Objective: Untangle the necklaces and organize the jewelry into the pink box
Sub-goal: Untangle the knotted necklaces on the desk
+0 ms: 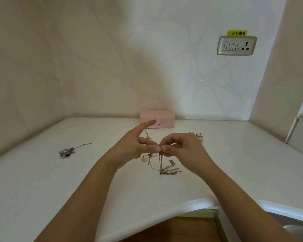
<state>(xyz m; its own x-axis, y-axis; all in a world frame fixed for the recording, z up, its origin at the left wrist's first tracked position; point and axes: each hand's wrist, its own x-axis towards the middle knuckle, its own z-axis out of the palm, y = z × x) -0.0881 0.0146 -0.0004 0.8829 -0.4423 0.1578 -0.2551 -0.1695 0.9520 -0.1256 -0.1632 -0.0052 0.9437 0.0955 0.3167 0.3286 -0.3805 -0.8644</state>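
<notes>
A tangle of thin silver necklaces (166, 169) hangs from both hands above the white table, its lower chains and small pendants resting on the surface. My left hand (138, 145) pinches the chains, and one strand runs up over its raised index finger. My right hand (180, 147) pinches the same knot, fingertip to fingertip with the left. The pink box (166, 117) stands shut against the back wall, just beyond my hands. A separate bunched silver necklace (67, 151) lies on the table to the left.
Gold-coloured jewelry pieces (199, 136) lie behind my right hand. The white table (42, 180) meets walls at the back and both sides. A wall socket (236, 45) sits at the upper right. The table's front edge curves in near my right forearm.
</notes>
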